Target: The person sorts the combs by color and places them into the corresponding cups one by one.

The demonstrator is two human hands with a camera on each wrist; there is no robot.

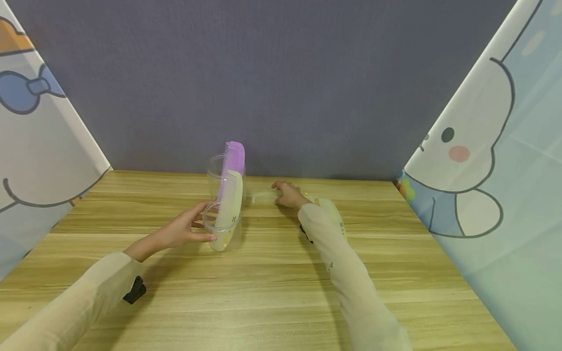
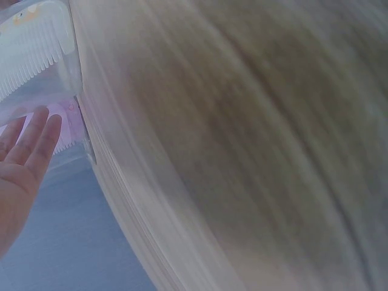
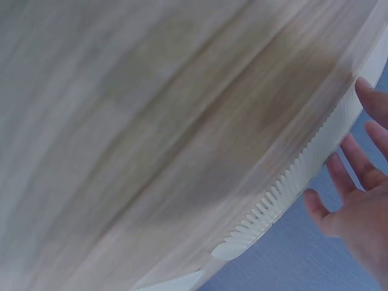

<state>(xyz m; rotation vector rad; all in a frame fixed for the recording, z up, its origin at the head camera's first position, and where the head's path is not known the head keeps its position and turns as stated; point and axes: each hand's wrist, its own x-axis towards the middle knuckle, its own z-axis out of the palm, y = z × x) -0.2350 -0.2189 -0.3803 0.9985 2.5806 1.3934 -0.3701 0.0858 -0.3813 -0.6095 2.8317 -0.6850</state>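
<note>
My left hand [image 1: 186, 229] reaches around the near clear cup [image 1: 239, 239], thumb in front and fingers behind. In the left wrist view those fingers [image 2: 45, 142] look fairly straight, beside the purple comb. A pale yellow-green comb [image 1: 231, 200] stands tilted in the near cup. Behind it, a purple comb [image 1: 235, 156] leans in the far clear cup [image 1: 215, 170]. My right hand [image 1: 290, 195] is over a pale comb [image 1: 263, 197] lying flat near the back wall. In the right wrist view its spread fingers are along that comb's [image 3: 273, 200] edge.
Another pale comb [image 1: 332, 214] lies beyond my right forearm, which partly hides it. The wooden table [image 1: 246, 302] meets a dark grey-blue wall [image 1: 281, 87] at the back. Cartoon-printed panels [image 1: 474, 185] stand at both sides.
</note>
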